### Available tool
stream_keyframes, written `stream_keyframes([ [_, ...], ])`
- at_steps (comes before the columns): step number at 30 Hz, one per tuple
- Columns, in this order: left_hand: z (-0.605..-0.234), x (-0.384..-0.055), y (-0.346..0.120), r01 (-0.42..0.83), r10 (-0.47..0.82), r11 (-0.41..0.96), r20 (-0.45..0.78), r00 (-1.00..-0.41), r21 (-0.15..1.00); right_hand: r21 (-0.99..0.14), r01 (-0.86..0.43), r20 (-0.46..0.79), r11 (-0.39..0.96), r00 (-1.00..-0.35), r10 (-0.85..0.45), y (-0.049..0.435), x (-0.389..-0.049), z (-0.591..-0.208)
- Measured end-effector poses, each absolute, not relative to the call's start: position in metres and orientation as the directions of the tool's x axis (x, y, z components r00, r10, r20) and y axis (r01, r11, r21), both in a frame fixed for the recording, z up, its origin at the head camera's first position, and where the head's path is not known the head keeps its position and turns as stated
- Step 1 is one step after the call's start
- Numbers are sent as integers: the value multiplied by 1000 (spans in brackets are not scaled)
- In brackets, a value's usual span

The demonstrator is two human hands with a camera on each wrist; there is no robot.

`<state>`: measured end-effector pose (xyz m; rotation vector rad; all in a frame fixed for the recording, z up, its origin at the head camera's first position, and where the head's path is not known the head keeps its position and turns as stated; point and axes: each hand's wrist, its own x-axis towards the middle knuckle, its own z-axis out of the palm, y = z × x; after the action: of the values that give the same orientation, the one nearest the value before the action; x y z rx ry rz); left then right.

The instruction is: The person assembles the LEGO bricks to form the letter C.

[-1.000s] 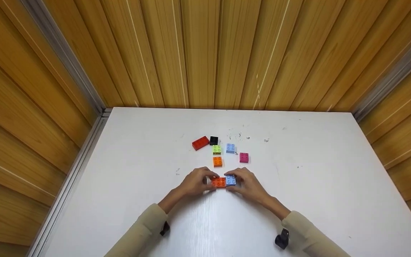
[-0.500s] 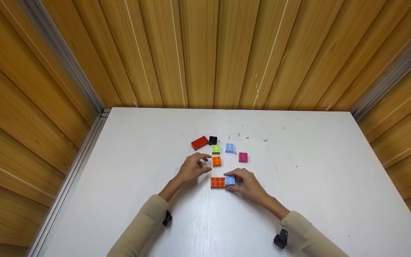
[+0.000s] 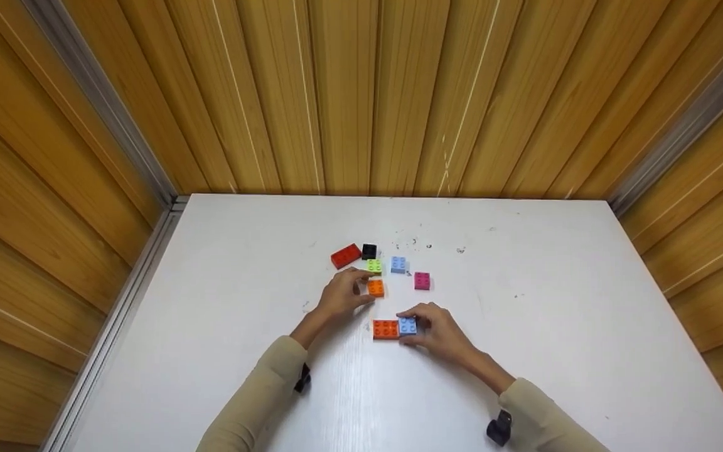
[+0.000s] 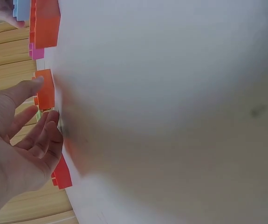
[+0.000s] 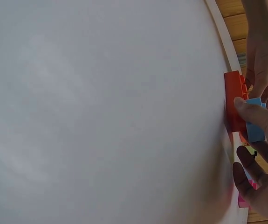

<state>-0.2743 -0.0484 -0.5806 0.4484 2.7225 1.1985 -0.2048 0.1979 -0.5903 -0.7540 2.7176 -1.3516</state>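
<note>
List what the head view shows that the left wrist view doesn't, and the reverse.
Only the head view: the black brick, the loose blue brick and the sleeves.

Only the left wrist view: the palm side of the left hand.

Both: the orange brick, long brick, held blue brick, red brick, pink brick, table and wooden wall; also the right hand, only partly in the wrist view.

Two long bricks (image 3: 346, 256), six short bricks (image 3: 398, 264), two hands (image 3: 340, 294)
</note>
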Motion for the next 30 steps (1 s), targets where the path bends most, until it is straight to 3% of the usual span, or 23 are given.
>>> stream_keyframes([
  [16,-584,-270,-43,285,349,685,41,-936,671,-757,-427,224,494,-881,-417,200,-200,-595],
  [30,-570,-251,-65,330,447,632,18,-894,701,-758,-404,196,512,-890,-411,202,-201,-593],
])
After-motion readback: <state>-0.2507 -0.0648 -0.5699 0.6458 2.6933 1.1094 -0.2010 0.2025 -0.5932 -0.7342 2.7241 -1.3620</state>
